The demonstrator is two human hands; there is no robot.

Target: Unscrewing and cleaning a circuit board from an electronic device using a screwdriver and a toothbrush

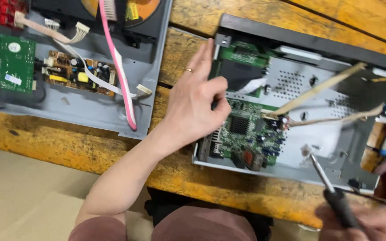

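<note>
My left hand (197,100) reaches over the left edge of an opened grey metal device chassis (291,172). Its thumb and bent fingers pinch at something small that I cannot make out, just left of the green circuit board (246,134); the index finger points up and a ring shows. At the lower right, my right hand (371,223) grips a black-handled screwdriver (333,192), whose tip rests on the chassis floor near a screw hole. Flat tan ribbon cables (322,89) cross the chassis.
A second opened grey chassis (68,105) lies at the upper left, holding a green board, a brown power board, a pink ribbon cable (121,71) and a disc drive. Both rest on a worn yellow wooden bench (45,143). A blue tool lies at the far right.
</note>
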